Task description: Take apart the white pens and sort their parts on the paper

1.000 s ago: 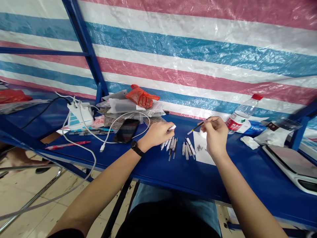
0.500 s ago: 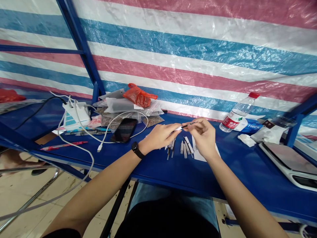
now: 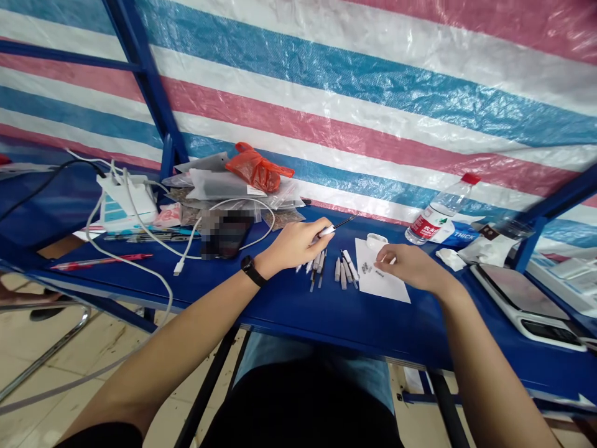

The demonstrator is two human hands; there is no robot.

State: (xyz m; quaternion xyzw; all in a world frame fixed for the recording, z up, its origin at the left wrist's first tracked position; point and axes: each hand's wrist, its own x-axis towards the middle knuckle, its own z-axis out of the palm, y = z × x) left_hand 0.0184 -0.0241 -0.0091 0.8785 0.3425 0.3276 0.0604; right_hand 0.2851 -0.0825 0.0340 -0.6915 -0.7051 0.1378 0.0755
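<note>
Blue table (image 3: 303, 311): left hand (image 3: 293, 246) pinches white-tipped pen (image 3: 332, 228).

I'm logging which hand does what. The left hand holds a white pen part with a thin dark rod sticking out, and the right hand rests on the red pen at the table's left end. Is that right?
Not quite. The left hand does hold the white pen part with a thin dark rod, but the right hand rests on the white paper sheet beside the row of pen parts. The red pen lies untouched far to the left, as the head view shows.
</note>
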